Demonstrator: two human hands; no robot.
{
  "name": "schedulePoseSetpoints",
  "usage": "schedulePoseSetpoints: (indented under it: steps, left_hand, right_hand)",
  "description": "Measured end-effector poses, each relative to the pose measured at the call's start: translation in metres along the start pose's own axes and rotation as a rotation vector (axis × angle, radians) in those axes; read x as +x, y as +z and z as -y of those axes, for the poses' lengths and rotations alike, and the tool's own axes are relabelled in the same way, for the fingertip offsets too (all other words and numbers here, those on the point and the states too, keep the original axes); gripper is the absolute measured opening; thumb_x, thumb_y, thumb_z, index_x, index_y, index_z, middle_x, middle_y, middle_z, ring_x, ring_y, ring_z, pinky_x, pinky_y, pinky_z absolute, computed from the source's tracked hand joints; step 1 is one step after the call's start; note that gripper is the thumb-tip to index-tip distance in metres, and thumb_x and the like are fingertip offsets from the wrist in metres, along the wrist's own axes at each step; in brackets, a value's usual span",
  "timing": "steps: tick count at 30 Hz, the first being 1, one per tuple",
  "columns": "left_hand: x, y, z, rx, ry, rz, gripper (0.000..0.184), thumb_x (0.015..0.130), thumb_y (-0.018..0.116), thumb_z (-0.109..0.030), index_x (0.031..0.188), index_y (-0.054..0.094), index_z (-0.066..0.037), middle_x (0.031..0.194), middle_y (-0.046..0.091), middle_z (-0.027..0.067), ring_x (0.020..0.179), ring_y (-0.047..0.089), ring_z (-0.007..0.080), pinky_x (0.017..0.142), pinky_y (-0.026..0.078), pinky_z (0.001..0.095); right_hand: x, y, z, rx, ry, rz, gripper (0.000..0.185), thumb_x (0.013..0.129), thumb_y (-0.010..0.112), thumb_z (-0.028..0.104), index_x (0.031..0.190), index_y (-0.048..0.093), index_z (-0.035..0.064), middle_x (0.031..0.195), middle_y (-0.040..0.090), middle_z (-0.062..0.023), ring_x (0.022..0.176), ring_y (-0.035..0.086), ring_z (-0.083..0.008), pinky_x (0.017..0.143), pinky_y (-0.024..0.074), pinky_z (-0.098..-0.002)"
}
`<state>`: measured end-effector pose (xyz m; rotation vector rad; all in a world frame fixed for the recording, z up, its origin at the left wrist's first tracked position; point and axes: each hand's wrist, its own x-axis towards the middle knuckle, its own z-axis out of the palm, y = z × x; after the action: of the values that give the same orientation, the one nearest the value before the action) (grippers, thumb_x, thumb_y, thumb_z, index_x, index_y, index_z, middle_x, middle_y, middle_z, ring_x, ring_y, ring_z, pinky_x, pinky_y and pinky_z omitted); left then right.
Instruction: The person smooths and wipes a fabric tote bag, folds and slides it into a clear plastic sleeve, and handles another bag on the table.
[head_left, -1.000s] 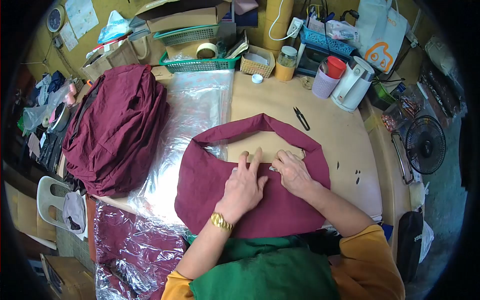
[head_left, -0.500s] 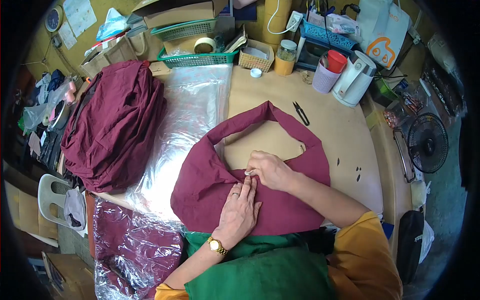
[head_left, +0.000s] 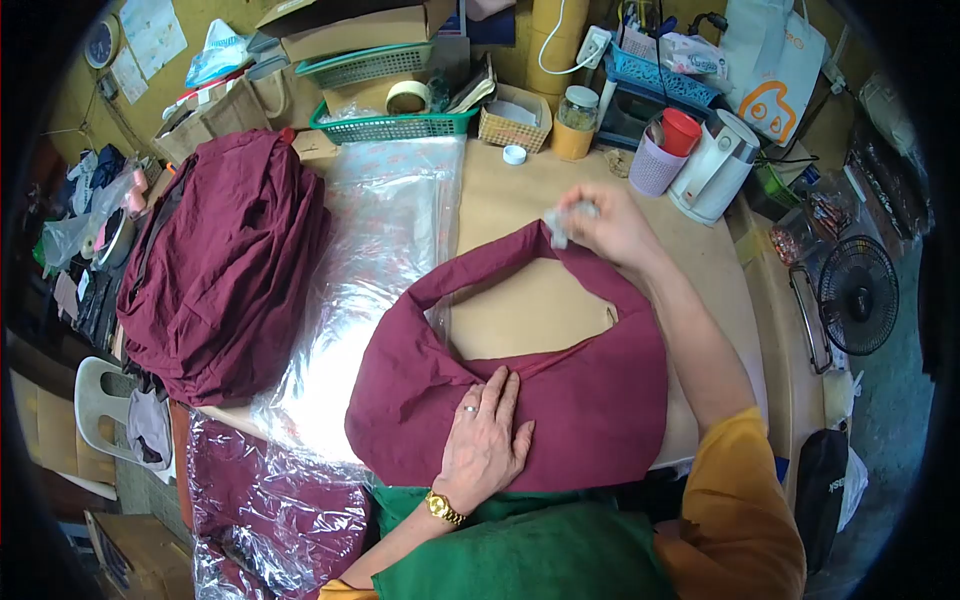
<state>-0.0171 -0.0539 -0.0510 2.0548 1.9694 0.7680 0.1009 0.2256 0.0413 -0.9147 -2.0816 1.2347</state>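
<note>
A maroon fabric shoulder bag [head_left: 590, 415] lies flat on the table, its looped strap pointing away from me. My left hand [head_left: 488, 430] rests on the front panel just below the opening, fingers stretched out flat and holding nothing. At the top of the strap, my right hand [head_left: 605, 225] is closed around a small crumpled greyish-white cloth [head_left: 560, 228], which is blurred. The cloth overlaps the strap in view; I cannot tell whether it touches. A small metal piece shows at the right inner edge of the opening.
A stack of maroon bags [head_left: 225, 260] stands at left, beside clear plastic sleeves [head_left: 390, 200]. Below lies a plastic-wrapped maroon item [head_left: 270, 500]. Along the back are green baskets [head_left: 395, 125], a jar [head_left: 576, 125], a lilac cup [head_left: 655, 165] and a white kettle [head_left: 715, 165].
My right hand has lifted from the bag's opening and moved away from me to the strap's top, carrying the white cloth. My left hand stays on the bag. The black snips are now hidden.
</note>
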Motion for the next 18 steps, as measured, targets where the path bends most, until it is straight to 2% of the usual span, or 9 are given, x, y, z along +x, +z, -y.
schedulePoseSetpoints:
  steps: [1, 3, 5, 6, 8, 12, 15, 17, 18]
  left_hand:
    - [0.001, -0.001, 0.000, 0.003, 0.001, -0.008, 0.065, 0.088, 0.066, -0.026, 0.142, 0.045, 0.002, 0.143, 0.046, 0.0205, 0.121, 0.050, 0.0383, 0.106, 0.041, 0.0458]
    - [0.003, -0.004, -0.001, 0.005, 0.006, -0.022, 0.068, 0.086, 0.068, -0.026, 0.144, 0.043, 0.002, 0.140, 0.047, 0.0209, 0.119, 0.051, 0.0381, 0.105, 0.042, 0.0459]
    - [0.004, -0.004, 0.000, -0.036, -0.018, -0.012, 0.071, 0.086, 0.068, -0.026, 0.145, 0.041, 0.002, 0.136, 0.049, 0.0210, 0.119, 0.051, 0.0381, 0.104, 0.042, 0.0456]
    - [0.004, -0.005, 0.000, -0.031, -0.021, 0.008, 0.072, 0.086, 0.068, -0.026, 0.146, 0.040, 0.002, 0.135, 0.048, 0.0211, 0.121, 0.050, 0.0378, 0.103, 0.042, 0.0455]
    - [0.005, -0.008, -0.001, -0.029, -0.033, 0.025, 0.072, 0.086, 0.068, -0.027, 0.146, 0.040, 0.003, 0.136, 0.047, 0.0212, 0.122, 0.049, 0.0376, 0.103, 0.041, 0.0458]
    - [0.010, -0.007, 0.005, -0.034, -0.059, 0.066, 0.072, 0.087, 0.066, -0.028, 0.147, 0.039, 0.002, 0.140, 0.044, 0.0201, 0.124, 0.047, 0.0372, 0.105, 0.038, 0.0470]
    - [0.012, -0.008, 0.005, -0.068, -0.083, 0.080, 0.072, 0.088, 0.066, -0.028, 0.148, 0.037, 0.001, 0.141, 0.044, 0.0186, 0.123, 0.046, 0.0376, 0.105, 0.038, 0.0470]
    - [0.013, -0.006, 0.005, -0.022, -0.078, 0.072, 0.070, 0.088, 0.067, -0.027, 0.146, 0.040, 0.000, 0.140, 0.046, 0.0181, 0.122, 0.047, 0.0372, 0.104, 0.038, 0.0466]
    - [0.010, -0.006, 0.006, -0.029, -0.076, 0.086, 0.070, 0.088, 0.067, -0.027, 0.146, 0.040, 0.000, 0.140, 0.046, 0.0181, 0.122, 0.047, 0.0372, 0.104, 0.038, 0.0466]
  right_hand:
    - [0.032, -0.008, -0.014, -0.067, -0.012, -0.081, 0.009, 0.084, 0.072, 0.007, 0.091, 0.070, 0.0016, 0.077, 0.070, -0.0056, 0.075, 0.065, -0.0083, 0.068, 0.0505, -0.0269]
    - [0.093, -0.013, -0.041, -0.246, -0.092, -0.155, 0.012, 0.083, 0.072, 0.009, 0.090, 0.071, -0.0003, 0.077, 0.071, -0.0120, 0.075, 0.069, -0.0178, 0.067, 0.0523, -0.0317]
    - [0.147, -0.003, -0.071, -0.562, -0.200, -0.302, 0.013, 0.083, 0.069, 0.010, 0.090, 0.071, -0.0017, 0.085, 0.071, -0.0226, 0.083, 0.071, -0.0322, 0.072, 0.0542, -0.0395]
    - [0.167, 0.003, -0.083, -0.558, -0.205, -0.301, 0.013, 0.083, 0.069, 0.010, 0.090, 0.071, -0.0017, 0.085, 0.071, -0.0226, 0.083, 0.071, -0.0322, 0.072, 0.0542, -0.0395]
    - [0.199, 0.017, -0.103, -0.670, -0.218, -0.282, 0.014, 0.082, 0.066, 0.009, 0.089, 0.072, -0.0015, 0.089, 0.068, -0.0294, 0.088, 0.069, -0.0395, 0.078, 0.0531, -0.0475]
    - [0.224, 0.042, -0.129, -0.944, -0.206, -0.290, 0.016, 0.081, 0.059, 0.004, 0.088, 0.071, -0.0042, 0.091, 0.068, -0.0298, 0.091, 0.069, -0.0394, 0.082, 0.0534, -0.0497]
    - [0.207, 0.034, -0.109, -1.049, -0.161, -0.112, 0.017, 0.079, 0.055, 0.001, 0.084, 0.070, -0.0059, 0.091, 0.068, -0.0294, 0.090, 0.069, -0.0397, 0.083, 0.0538, -0.0498]
    - [0.171, 0.036, -0.097, -1.157, -0.312, 0.025, 0.020, 0.085, 0.050, 0.006, 0.079, 0.067, -0.0021, 0.089, 0.068, -0.0236, 0.088, 0.067, -0.0397, 0.081, 0.0524, -0.0503]
    - [0.159, 0.039, -0.103, -1.072, -0.384, -0.089, 0.017, 0.083, 0.052, 0.007, 0.077, 0.066, -0.0010, 0.086, 0.067, -0.0230, 0.086, 0.066, -0.0396, 0.079, 0.0522, -0.0505]
